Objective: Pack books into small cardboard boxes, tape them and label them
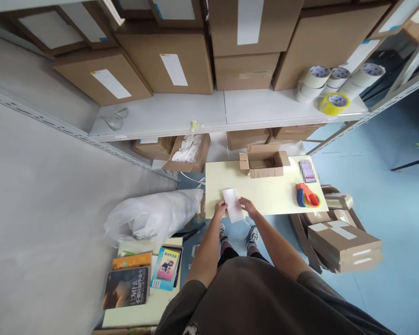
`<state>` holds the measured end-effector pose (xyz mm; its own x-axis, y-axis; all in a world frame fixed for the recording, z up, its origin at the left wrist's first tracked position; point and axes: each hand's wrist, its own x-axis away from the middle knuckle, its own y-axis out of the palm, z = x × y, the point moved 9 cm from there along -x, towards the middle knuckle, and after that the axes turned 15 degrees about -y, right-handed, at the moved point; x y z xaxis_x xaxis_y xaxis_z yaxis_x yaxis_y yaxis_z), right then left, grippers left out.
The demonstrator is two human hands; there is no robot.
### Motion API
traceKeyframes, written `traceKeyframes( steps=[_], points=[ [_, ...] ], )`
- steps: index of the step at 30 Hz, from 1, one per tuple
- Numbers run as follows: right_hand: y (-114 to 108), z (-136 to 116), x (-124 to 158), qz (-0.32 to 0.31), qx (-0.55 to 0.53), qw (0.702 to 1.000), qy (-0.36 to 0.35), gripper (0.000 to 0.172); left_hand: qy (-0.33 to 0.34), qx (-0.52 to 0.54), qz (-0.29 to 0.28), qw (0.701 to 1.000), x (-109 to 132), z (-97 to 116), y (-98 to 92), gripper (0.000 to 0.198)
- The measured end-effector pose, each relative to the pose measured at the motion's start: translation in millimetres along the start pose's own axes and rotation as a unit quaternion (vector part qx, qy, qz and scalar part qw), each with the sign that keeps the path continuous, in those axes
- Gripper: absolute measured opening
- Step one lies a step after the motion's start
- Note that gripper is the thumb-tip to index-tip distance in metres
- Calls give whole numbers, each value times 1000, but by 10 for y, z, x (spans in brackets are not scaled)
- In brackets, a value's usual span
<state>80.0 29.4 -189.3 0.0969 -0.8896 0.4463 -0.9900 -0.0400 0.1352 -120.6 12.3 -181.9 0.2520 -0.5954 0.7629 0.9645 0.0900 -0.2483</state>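
Note:
A flat white rectangular sheet or sleeve [233, 205], slightly see-through, is held at the front edge of the pale yellow table [265, 197]. My left hand [220, 208] is closed on its left edge. From the other side, my right hand [247, 205] grips the right edge with bent fingers. Whether anything lies inside the white piece, I cannot tell. Beyond it, an open cardboard box [261, 173] stands with its flaps spread. A red and blue tape dispenser [307, 195] rests near the table's right end, below a purple item [307, 171] that is pixelated.
A shelf [181, 109] with large cartons, tape rolls [334, 103] and a box of white material [190, 151] rises behind the table. Left are a big plastic-wrapped roll [157, 214] and several books [127, 287]. Cartons [344, 242] sit on the floor at right.

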Motion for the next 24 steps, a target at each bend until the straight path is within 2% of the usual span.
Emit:
traceKeyframes(
  steps=[4,7,12,15,19,24],
  points=[
    [153,-57,10,19,15,1000,10,58,-27,35,-45,998,144,-10,-144,25],
    [246,-314,-9,31,27,999,-20,54,-27,92,-113,989,267,168,-288,28],
    [456,-1112,-21,16,6,994,-109,50,54,150,-193,968,481,862,-664,48],
    [556,-1622,57,12,-28,988,-152,49,86,159,-221,958,599,1308,-794,62],
    [544,-2128,209,27,-47,981,-186,48,116,150,-259,947,775,1793,-757,70],
    [284,-2442,374,57,-66,972,-216,47,137,125,-292,938,981,2173,-483,77]
  ],
)
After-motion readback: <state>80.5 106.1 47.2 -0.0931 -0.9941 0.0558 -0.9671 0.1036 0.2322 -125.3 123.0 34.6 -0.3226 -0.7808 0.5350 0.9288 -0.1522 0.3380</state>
